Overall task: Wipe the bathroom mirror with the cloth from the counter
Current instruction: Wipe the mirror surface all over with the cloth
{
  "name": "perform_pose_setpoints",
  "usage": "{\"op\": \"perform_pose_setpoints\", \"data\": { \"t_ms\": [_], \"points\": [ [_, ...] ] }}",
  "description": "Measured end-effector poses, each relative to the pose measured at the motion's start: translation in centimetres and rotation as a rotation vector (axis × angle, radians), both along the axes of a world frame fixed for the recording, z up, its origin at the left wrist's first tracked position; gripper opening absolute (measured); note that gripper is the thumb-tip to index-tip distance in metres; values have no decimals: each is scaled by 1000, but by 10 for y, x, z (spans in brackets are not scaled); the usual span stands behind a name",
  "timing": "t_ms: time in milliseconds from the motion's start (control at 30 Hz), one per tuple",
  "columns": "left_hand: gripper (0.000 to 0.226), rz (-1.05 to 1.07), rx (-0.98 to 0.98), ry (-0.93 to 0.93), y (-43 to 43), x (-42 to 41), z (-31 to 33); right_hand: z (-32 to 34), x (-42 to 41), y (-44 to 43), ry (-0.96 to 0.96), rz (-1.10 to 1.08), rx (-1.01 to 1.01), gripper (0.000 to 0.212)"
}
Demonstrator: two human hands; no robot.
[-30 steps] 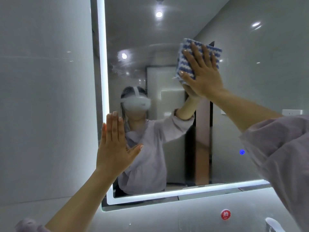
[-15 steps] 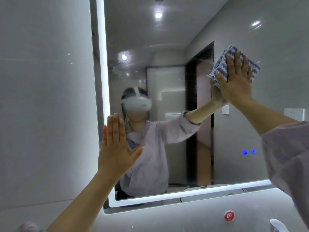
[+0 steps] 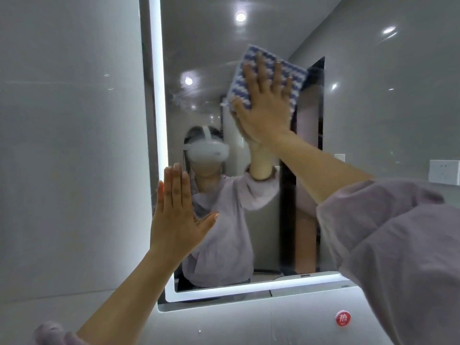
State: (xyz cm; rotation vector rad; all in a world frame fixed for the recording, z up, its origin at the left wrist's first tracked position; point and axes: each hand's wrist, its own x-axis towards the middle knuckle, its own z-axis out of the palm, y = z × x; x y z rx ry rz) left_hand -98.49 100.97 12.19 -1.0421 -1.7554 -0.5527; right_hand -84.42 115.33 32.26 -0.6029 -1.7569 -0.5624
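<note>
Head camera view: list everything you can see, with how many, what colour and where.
mirror: one, white lit strip along its left and bottom edges, on the wall ahead
cloth: one, blue and white, pressed against the upper mirror
sticker: one, round, red with a white character, on the wall below the mirror
socket: one, white, at the right edge of view
wall tiles: grey, left of the mirror
sleeve: one, mauve, on the right arm
left hand: flat against the mirror's lower left
right hand: fingers spread, pressing the cloth
</note>
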Motion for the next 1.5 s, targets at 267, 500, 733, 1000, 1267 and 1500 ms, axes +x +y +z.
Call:
{"op": "perform_pose_setpoints", "data": {
  "t_ms": [267, 500, 733, 1000, 1267, 1500],
  "points": [
    [111, 11, 10, -43, 0, 3, 4, -10, -72, -72, -286, 12, 199, 71],
    [111, 30, 0, -79, -1, 7, 6, -8, -68, -68, -282, 38, 237, 70],
    [111, 36, -4, -41, -2, 5, 4, 2, -44, -41, -273, 53, 266, 69],
    [110, 24, 4, -11, -2, 3, 3, 22, 22, 24, -184, -21, 141, 72],
    [109, 20, 15, -1, -1, 3, 3, 20, 113, 106, 25, -51, -130, 71],
    [109, 19, 14, 12, -1, 2, 2, 4, 138, 129, 174, -61, -299, 69]
  ]
}}
